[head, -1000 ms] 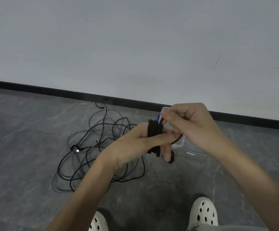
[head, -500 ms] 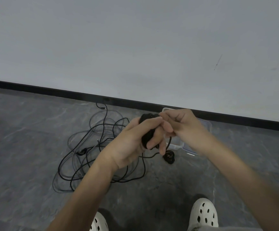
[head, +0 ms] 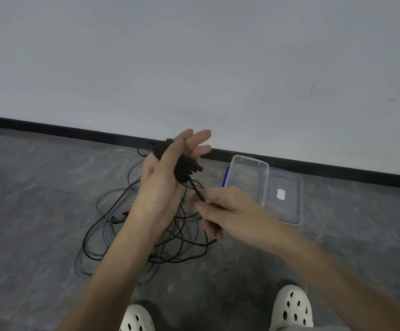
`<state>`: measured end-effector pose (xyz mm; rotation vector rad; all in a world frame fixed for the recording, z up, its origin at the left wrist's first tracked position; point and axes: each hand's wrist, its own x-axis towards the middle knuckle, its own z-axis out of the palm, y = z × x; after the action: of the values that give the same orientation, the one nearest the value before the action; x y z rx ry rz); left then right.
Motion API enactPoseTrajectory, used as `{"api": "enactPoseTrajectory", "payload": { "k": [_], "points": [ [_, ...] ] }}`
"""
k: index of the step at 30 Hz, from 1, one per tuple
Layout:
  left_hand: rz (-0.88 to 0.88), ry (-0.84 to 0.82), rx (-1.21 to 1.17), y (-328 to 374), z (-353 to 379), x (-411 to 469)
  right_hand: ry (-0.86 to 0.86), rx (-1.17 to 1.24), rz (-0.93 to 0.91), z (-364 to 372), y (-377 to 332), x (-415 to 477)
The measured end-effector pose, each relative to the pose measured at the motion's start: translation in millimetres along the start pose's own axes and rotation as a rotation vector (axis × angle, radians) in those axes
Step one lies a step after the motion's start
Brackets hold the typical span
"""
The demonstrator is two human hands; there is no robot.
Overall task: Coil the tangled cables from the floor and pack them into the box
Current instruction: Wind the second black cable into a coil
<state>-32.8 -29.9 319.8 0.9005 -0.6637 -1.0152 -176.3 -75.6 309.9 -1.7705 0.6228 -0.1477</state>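
Observation:
A black cable coil [head: 184, 167] is wound round the straight fingers of my left hand [head: 163, 185], which is raised in front of the wall's base. From the coil a free length of the cable runs down to my right hand [head: 220, 211], which pinches it between thumb and fingers just below and right of the coil. The rest of the tangled black cables [head: 113, 225] lie in loose loops on the grey floor under my left forearm. The clear plastic box [head: 249, 163] stands open on the floor to the right of my hands.
The box's clear lid [head: 287, 204] with a blue rim lies beside the box on its right. A black skirting [head: 74, 131] runs along the white wall behind. My two white perforated shoes [head: 292, 306] show at the bottom edge.
My left hand rose and straightened its fingers with the coil round them. My right hand left the coil, dropped down and right along the free cable, and uncovered the box.

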Motion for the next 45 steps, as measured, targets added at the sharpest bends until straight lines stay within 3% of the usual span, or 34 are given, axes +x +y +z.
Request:
{"api": "enactPoseTrajectory", "payload": {
  "k": [5,10,17,23,28,34,39,45],
  "points": [
    [0.099,-0.009,0.165,1.6,2.4,-1.8,-0.083,0.153,-0.100,-12.5,-10.0,-12.8],
    [0.167,0.112,0.225,2.8,3.5,1.1,-0.179,0.345,-0.167,-9.3,-13.0,-16.7],
    [0.292,0.083,0.604,0.8,-1.7,2.5,-0.028,0.190,-0.250,-16.9,-17.1,-13.5],
    [0.109,-0.136,0.912,-3.6,-2.9,-2.1,0.015,0.235,-0.207,-34.7,-14.6,-14.8],
    [-0.046,-0.511,0.857,2.6,0.4,-5.3,0.063,0.251,-0.225,-48.7,-13.1,-17.2],
    [-0.270,-0.684,0.587,-5.3,21.6,-21.8,0.296,0.412,-0.276,-55.8,-16.7,-15.2],
    [-0.325,-0.671,0.257,-8.2,25.1,-25.2,0.397,0.319,-0.211,-58.6,-13.6,-14.6],
    [-0.309,-0.570,0.052,-11.4,19.6,-20.7,0.379,0.196,-0.150,-48.2,-10.8,-8.4]
  ]
}}
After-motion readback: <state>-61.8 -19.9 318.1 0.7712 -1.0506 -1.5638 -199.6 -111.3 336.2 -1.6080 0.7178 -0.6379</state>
